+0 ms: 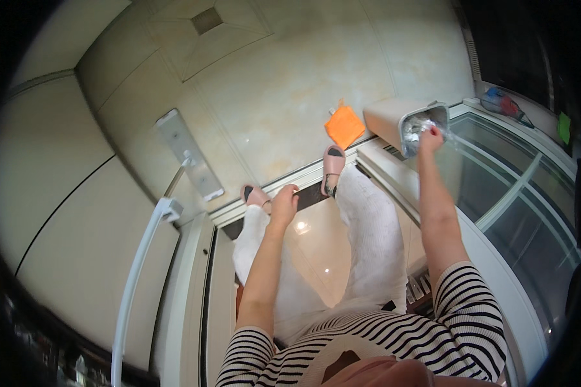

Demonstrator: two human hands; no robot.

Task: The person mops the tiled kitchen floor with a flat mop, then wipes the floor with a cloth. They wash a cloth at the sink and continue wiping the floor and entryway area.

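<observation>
My right hand (432,138) reaches into the opening of a tall, pale trash bin (389,118) at the upper right. Its fingertips are at some crumpled, shiny material (414,126) inside the bin; whether they grip it cannot be told. My left hand (285,203) hangs in front of my left leg, above the door track, with its fingers loosely bent and nothing seen in it. An orange cloth (344,126) with a small loop and a tag lies on the tiled floor, just left of the bin.
A flat mop head (190,155) lies on the floor at left, its pole (138,271) rising towards me. My slippers are by the sliding-door track (290,180). A glass-paned door (513,179) stands at right, cabinets (77,193) at left. A floor drain (206,21) is farther off.
</observation>
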